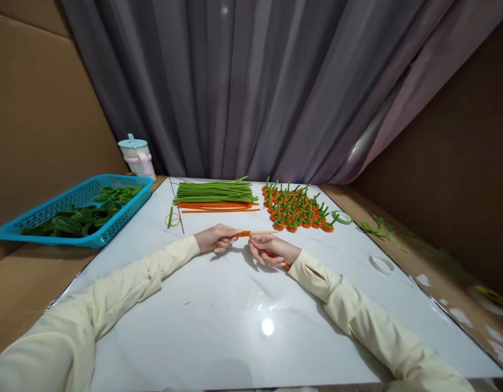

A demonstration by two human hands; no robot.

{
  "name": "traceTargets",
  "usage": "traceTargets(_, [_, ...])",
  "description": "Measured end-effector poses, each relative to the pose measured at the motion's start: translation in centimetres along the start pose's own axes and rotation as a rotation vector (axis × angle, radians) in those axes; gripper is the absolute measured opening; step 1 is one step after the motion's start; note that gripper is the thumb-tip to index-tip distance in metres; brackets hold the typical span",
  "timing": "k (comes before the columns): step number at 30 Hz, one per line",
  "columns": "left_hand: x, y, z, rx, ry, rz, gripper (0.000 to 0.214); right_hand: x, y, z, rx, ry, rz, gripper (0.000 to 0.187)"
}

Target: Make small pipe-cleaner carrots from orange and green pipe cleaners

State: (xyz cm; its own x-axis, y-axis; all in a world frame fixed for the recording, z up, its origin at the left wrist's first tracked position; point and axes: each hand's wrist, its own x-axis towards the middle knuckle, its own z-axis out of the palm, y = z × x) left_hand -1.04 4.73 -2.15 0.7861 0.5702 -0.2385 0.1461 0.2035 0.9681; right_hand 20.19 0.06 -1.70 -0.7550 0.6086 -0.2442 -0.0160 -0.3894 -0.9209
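The left hand (219,238) pinches one fuzzy orange strand (244,233) coiled on one slim pale rod (265,232); the right hand (276,248) grips the coil's other end and loose tail, apparently for steadiness, above the white marbled table (218,316). Two flat rings: one green (344,221), one white (384,271). Green-stemmed orange fuzzy pieces (294,209): too overlapped to count.

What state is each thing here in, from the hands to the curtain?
Left hand: closed on the orange coil
Right hand: closed on an orange strip
Orange coil: apparently wound around the pale stick
Green stems: straight, piled
Orange stems: straight, lying flat
Orange-and-green pieces: grouped, stalks up
Basket: open, holding green leaf-like pieces
Cup: lid on
White roll: lying flat
Curtain: hanging in folds
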Motion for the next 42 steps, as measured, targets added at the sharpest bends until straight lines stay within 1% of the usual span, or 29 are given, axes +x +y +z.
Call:
traceTargets(6, [0.1,-0.3,1.4,0.182,0.204,0.133,0.041,0.4,0.2,0.0,-0.012,0.04,-0.004,0.027])
traceTargets(11, [-0.1,-0.4,2.1,0.44,0.369,0.246,0.035,0.4,0.2,0.0,-0.012,0.053,-0.001,0.026])
traceTargets(15, [-0.3,-0.2,2.5,0.632,0.464,0.359,0.028,0.3,0.3,0.0,-0.013,0.063,-0.008,0.026])
traceTargets(20, [-0.3,-0.5,2.8,0.809,0.5,0.454,0.025,0.2,0.3,0.1,-0.015,0.065,-0.01,0.027])
traceTargets(26, [-0.1,-1.2,2.6,0.993,0.551,0.516,0.029,0.5,0.2,0.1,-0.006,0.063,-0.019,0.028])
traceTargets(32, [-0.4,-1.6,2.4,1.214,0.526,0.55,0.031,0.6,0.2,-0.2,0.001,0.057,-0.028,0.027])
traceTargets(36, [-0.5,-1.7,2.6,1.293,0.527,0.558,0.033,0.6,0.3,-0.4,0.003,0.051,-0.026,0.028])
traceTargets(40, [-0.4,-1.9,2.5,1.372,0.554,0.588,0.035,0.5,0.2,-0.5,0.007,0.046,-0.025,0.029])
traceTargets(42, [-0.5,-1.9,2.3,1.403,0.538,0.608,0.038,0.5,0.2,-0.5,0.01,0.044,-0.024,0.029])
